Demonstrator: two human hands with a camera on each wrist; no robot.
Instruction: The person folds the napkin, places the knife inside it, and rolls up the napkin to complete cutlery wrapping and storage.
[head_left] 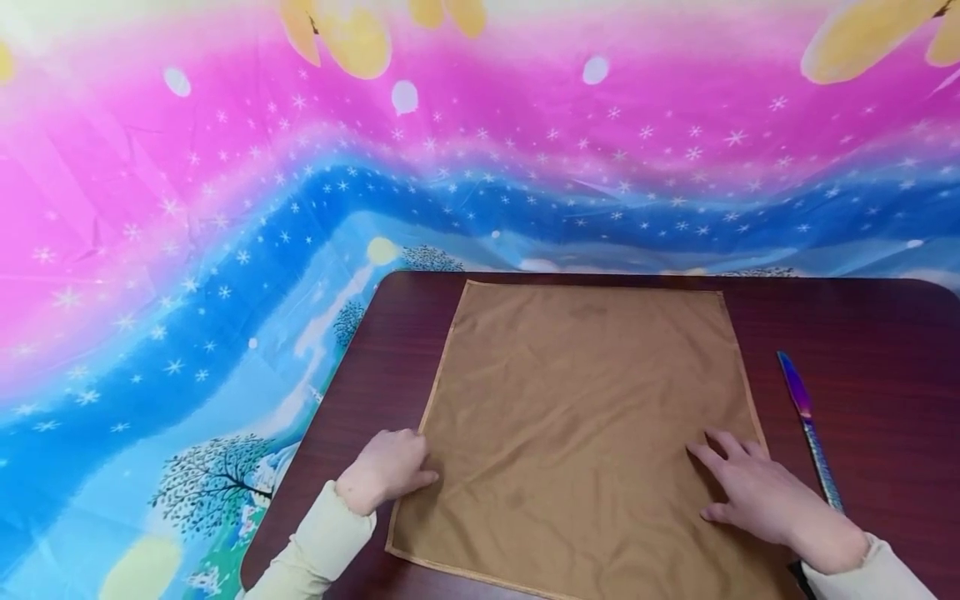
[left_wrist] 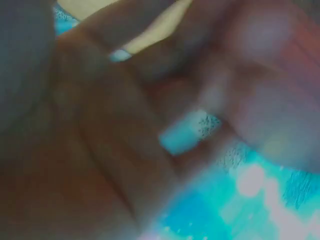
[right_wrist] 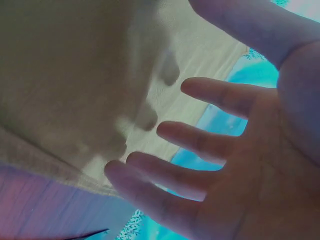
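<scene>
A brown cloth napkin (head_left: 592, 400) with a stitched hem lies spread on the dark wooden table, slightly wrinkled. At its left edge is my left hand (head_left: 388, 468), back up, with the thumb over the fabric; it appears to hold nothing. That hand (left_wrist: 115, 115) is dark and blurred in the left wrist view, and whether its fingertips touch the napkin is unclear. Over the napkin's right side, my right hand (head_left: 761, 496) has its fingers spread. In the right wrist view, the fingers (right_wrist: 190, 140) are apart with nothing between them, and their shadows fall on the cloth (right_wrist: 60, 65).
An iridescent rainbow table knife (head_left: 808, 425) lies right of the napkin, its lower end partly behind the right forearm. The dark table (head_left: 892, 358) has rounded far corners. A pink and blue printed sheet (head_left: 525, 150) hangs behind and to the left.
</scene>
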